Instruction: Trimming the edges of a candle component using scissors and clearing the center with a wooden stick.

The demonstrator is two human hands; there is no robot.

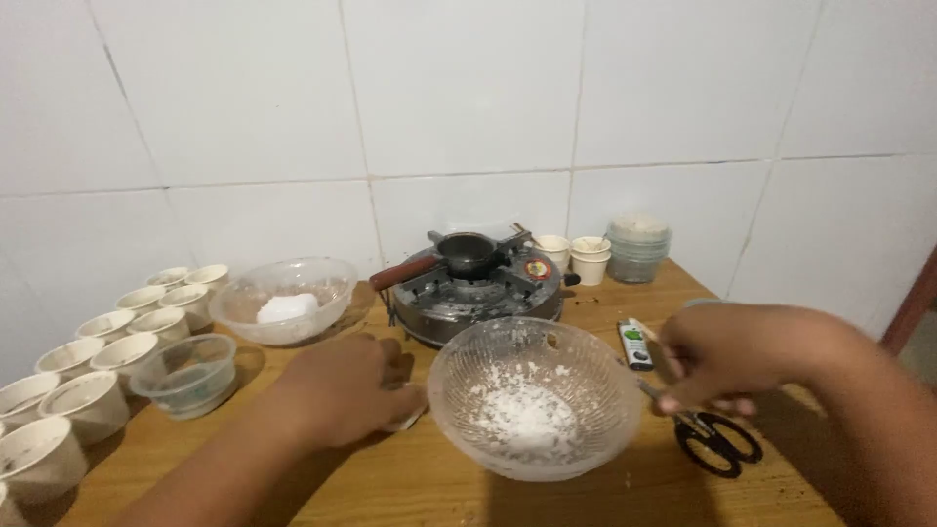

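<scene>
A clear glass bowl (535, 395) with white powder in it stands on the wooden table (410, 478) in front of me. My left hand (344, 388) rests on the table just left of the bowl, fingers curled over a small white thing I cannot make out. My right hand (720, 354) hovers right of the bowl, fingers closed over the black-handled scissors (717, 439) lying there. A small black-and-green lighter (635, 344) lies right next to that hand.
A small gas stove (478, 293) carries a little dark pan with a red handle (459, 256). A glass bowl (285, 299) with a white lump, a small plastic cup (187, 375), several paper cups (93, 366) at left, stacked containers (638, 248) at back right.
</scene>
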